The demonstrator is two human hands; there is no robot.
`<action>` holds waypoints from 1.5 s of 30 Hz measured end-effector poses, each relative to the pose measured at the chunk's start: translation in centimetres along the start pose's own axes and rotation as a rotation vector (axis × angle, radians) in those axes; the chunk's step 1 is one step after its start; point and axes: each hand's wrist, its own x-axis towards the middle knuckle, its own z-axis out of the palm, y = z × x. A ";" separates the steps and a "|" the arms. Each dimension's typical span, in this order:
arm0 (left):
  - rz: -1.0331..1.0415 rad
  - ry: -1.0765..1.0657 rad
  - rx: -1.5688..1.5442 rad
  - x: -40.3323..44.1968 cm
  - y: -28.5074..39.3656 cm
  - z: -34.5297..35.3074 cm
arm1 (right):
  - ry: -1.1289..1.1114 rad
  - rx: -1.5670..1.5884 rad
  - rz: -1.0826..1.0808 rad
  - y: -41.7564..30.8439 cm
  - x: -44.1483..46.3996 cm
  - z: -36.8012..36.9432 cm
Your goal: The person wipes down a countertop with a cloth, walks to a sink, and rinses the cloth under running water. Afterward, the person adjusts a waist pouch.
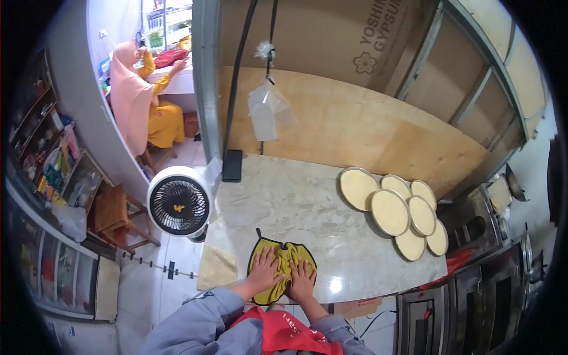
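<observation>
A yellow-green cloth with a black border [283, 253] lies bunched on the marble-patterned table [284, 195], close to its front edge. My left hand [265, 271] presses on the left part of the cloth, its fingers spread. On the right part rests my right hand [302, 280], also with fingers apart. The middle of the cloth is wrinkled between both hands. A black loop sticks up from its top left corner. Just left of it, a beige cloth [216, 269] hangs over the table's corner.
Several round pans of pale dough [390, 212] overlap at the table's right. A white fan [179, 204] stands at the left edge, near a black phone [232, 166]. A plastic bag [265, 112] hangs behind. Another person [133, 100] sits in the room beyond. Ovens [473, 307] stand at right.
</observation>
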 end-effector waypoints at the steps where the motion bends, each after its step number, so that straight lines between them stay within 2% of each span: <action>1: 0.018 0.002 -0.011 0.8 0.5 0.4 | -0.004 -0.032 0.047 0.6 -0.6 -0.4; 7: 0.396 -0.099 -0.109 6.5 5.2 4.1 | 0.093 -0.071 0.326 8.5 -3.7 -2.1; 10: 0.438 -0.070 -0.189 8.1 6.6 5.4 | 0.124 -0.079 0.470 11.8 -5.3 -3.3; 11: 0.411 -0.168 -0.155 8.3 6.8 4.8 | 0.156 -0.071 0.536 12.3 -5.5 -3.5; 12: 0.424 -0.175 -0.162 8.3 6.7 5.0 | 0.156 -0.073 0.551 12.5 -5.6 -3.5; 14: 0.430 -0.127 -0.168 8.0 6.3 5.4 | 0.141 -0.098 0.627 12.4 -5.4 -3.9; 18: 0.379 -0.174 -0.132 6.5 4.6 4.6 | 0.177 -0.133 0.673 10.8 -4.7 -3.1; 33: 0.147 -0.054 -0.038 3.3 -3.6 -0.3 | 0.110 -0.109 0.329 4.1 0.0 -0.3; 41: 0.106 -0.138 -0.018 4.7 -1.9 0.0 | 0.143 -0.039 0.297 5.4 -0.3 -1.2; 45: 0.062 -0.179 -0.036 6.5 0.6 1.1 | 0.169 -0.049 0.239 9.4 -0.3 -2.5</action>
